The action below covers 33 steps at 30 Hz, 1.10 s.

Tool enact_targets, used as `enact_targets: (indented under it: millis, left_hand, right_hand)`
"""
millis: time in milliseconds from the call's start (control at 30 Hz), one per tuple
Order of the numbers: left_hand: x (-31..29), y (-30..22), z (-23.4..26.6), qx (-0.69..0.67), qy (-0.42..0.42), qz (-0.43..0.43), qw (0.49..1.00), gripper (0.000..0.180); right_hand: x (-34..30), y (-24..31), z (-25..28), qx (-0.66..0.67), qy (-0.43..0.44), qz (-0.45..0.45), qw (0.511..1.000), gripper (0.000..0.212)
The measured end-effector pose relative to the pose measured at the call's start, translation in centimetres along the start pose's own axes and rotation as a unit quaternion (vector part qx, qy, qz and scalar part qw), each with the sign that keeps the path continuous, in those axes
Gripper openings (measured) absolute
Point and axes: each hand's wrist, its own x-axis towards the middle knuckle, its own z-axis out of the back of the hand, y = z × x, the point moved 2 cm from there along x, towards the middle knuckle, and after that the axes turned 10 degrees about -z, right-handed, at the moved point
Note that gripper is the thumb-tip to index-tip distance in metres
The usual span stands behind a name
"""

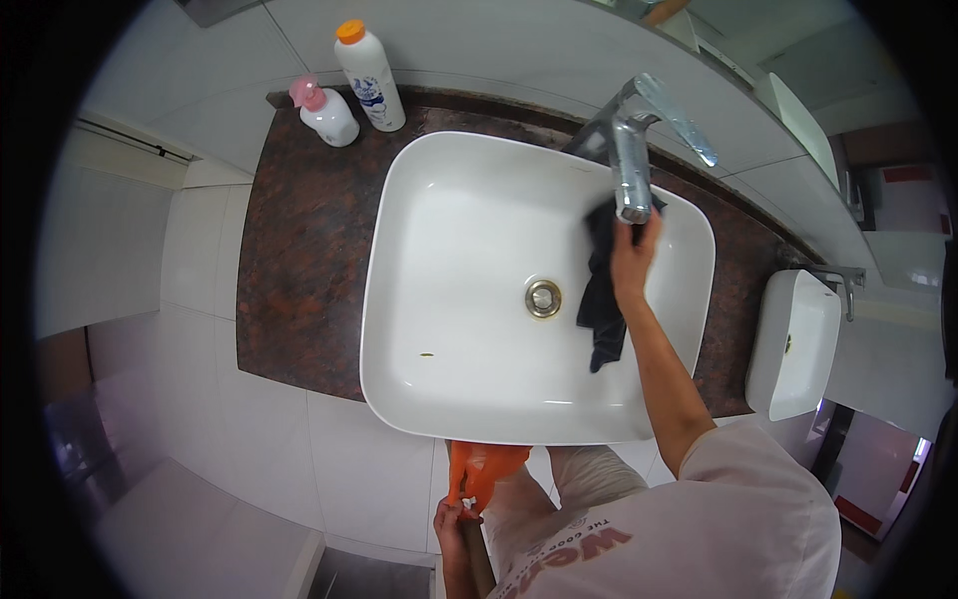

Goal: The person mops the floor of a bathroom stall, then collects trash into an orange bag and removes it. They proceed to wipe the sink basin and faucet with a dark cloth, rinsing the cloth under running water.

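My right hand (634, 262) reaches over the white sink basin (454, 260), just under the spout of the chrome faucet (631, 165). Its fingers are closed on a black cloth (601, 299), which hangs down the basin's right side; the fingertips are partly hidden behind the spout. Below the basin's front rim, my left hand (454, 517) grips the upper part of an orange plastic bag (484, 467). What the bag holds, if anything, cannot be seen. No water stream shows at the spout.
A white spray bottle with a pink top (329, 118) and a white bottle with an orange cap (371, 85) stand at the back left of the dark red-brown countertop (299, 260). A metal drain (543, 298) sits mid-basin. A mirror (738, 60) runs along the back right.
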Motion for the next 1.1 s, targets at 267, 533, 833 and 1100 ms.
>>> enact_targets:
  millis: [267, 533, 833, 1100]
  left_hand:
    - [0.1, -1.6, -0.4, -0.123, -0.005, 0.024, 0.992, 0.036]
    - [2.0, -4.2, -0.2, -0.131, 0.024, 0.013, 0.991, 0.032]
    - [1.5, -5.9, -3.4, -0.131, -0.004, 0.005, 0.991, 0.028]
    - [0.6, -5.1, -2.6, -0.146, 0.011, -0.006, 0.989, 0.028]
  right_hand:
    - [-5.7, 11.1, -19.3, 0.083, 0.165, 0.221, 0.958, 0.039]
    - [-7.7, 10.9, -17.6, 0.038, 0.377, 0.189, 0.906, 0.043]
    - [-21.0, 8.2, -4.3, 0.021, 0.630, 0.223, 0.744, 0.037]
    - [-0.4, -0.3, 4.6, -0.315, 0.224, 0.332, 0.861, 0.046]
